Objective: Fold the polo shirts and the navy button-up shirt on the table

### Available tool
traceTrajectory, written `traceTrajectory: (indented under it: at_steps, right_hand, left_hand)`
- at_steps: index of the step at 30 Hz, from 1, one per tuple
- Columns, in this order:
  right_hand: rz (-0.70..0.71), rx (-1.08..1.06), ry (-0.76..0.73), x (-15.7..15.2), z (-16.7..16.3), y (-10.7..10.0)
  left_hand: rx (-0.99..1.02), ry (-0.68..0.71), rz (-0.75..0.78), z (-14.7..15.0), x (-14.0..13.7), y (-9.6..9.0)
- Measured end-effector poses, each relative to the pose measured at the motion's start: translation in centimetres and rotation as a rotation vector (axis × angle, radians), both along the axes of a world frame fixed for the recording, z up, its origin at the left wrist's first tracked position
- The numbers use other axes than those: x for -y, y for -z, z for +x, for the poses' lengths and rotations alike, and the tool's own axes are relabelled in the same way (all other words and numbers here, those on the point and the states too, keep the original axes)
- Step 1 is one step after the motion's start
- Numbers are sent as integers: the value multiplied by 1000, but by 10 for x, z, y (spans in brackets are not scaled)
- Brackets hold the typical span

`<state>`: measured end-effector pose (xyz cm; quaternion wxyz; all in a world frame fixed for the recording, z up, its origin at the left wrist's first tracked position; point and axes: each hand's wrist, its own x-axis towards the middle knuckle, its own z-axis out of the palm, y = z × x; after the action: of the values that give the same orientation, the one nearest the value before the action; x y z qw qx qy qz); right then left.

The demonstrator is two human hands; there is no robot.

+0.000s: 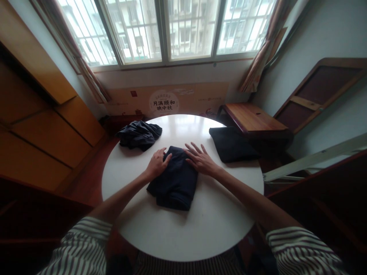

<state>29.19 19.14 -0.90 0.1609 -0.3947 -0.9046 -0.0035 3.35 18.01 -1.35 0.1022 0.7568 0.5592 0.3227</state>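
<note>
A folded navy garment [177, 185] lies on the white round table [183, 236], its lower end in layers; which kind of garment it is cannot be told. At the upper left edge of the cloth is my left hand [156, 165], fingers loosely bent and thumb apart over the fabric. My right hand [201, 159] rests against the upper right edge with its fingers spread. Neither hand grips the cloth. To the left sits a crumpled dark garment [139, 134]. A neatly folded black garment [233, 144] lies on the right side of the tabletop.
Beyond the table's right side stands a wooden stool-like table [256, 117]. A folded panel [318, 91] leans on the right wall. Wooden cabinets [54, 133] line the left. A printed cardboard sheet [200, 97] stands below the barred window [189, 26].
</note>
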Motion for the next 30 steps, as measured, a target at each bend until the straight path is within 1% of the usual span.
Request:
traceTrajectory:
  at_steps: [3,5,9,12,13,15,17,18,20,22,24,25,26,28,30]
  right_hand:
    - [129,13,-128,11,-1,-3]
    - [167,16,-180,15,-1,-4]
    - [178,7,-209,17,1,0]
    - [125,5,-210,18,4,6]
    - [94,6,-211,18,5,8]
    - [26,7,-218,16,6,11]
    - [-35,3,-225,13,6,14]
    - [-59,0,-227,11,6,14]
    - [-91,-1,-231,7,6,15]
    - [-104,10,-241,4,5,15]
    - [-106,27,-253,1,4,15]
    - [-106,34,-254,1,3,15]
    - [-106,39,-253,2,3,15]
    - [-106,46,-249,7,4,15]
    - [-108,47,-255,18,8,16]
  left_hand:
    - [78,-22,-167,0,-29,-9]
    - [106,-21,-203,-1,-39,-9]
    - [185,-56,-182,-7,-39,-1]
    - [237,-80,-199,-14,-33,4]
    - [209,-89,-166,-15,-30,4]
    - [76,-73,-8,-14,-20,3]
    - [-74,-1,188,-10,-6,-1]
    - [-130,41,263,-6,2,-4]
    - [-221,133,343,0,15,-11]
    - [-314,263,359,5,21,-17]
    - [-402,410,290,7,17,-20]
    - [-433,450,223,7,11,-19]
    - [-456,465,138,6,3,-18]
    - [-481,433,-38,0,-13,-13]
    - [-486,397,-152,-7,-25,-6]
